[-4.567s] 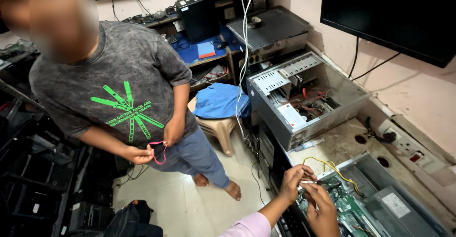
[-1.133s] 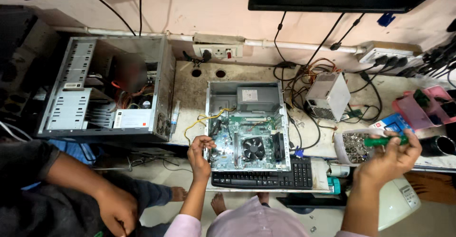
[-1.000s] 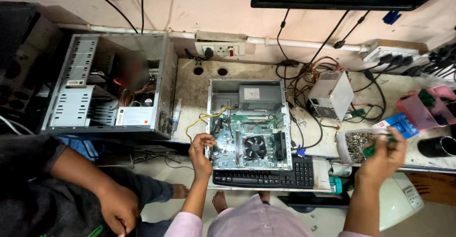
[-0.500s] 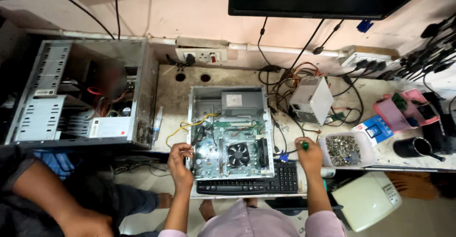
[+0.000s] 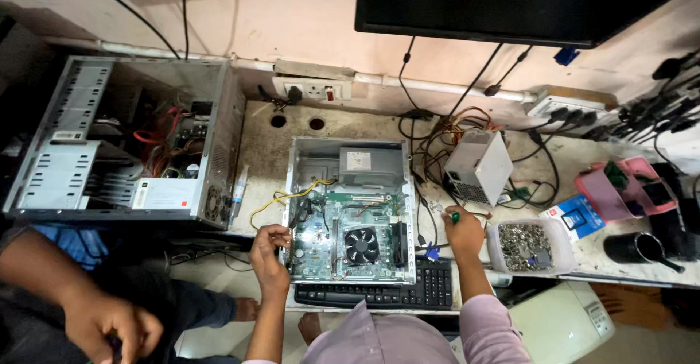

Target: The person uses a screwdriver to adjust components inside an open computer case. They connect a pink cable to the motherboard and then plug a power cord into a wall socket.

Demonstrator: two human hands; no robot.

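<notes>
Workbench (image 5: 277,145): left hand (image 5: 268,246) grips open PC case (image 5: 348,211) edge; right hand (image 5: 464,230) fisted on green-handled tool (image 5: 455,218).

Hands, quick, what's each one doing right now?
Left hand: fingers curled on the open computer case edge.
Right hand: closed on a green-tipped tool.

Soft, even indoor light falls from above, keeping the pale bench top (image 5: 503,161) and the pink wall (image 5: 292,21) bright without harsh glare, while the dark monitor (image 5: 510,3) at the top edge and the floor at lower left sink into shadow. The inside of the large tower case (image 5: 124,141) is dim, and the open desktop case (image 5: 348,211) in the middle is clear and sharply rendered. A wide lens bows the wall pipe (image 5: 408,81) and bench edges outward, and detail softens slightly towards the corners.
</notes>
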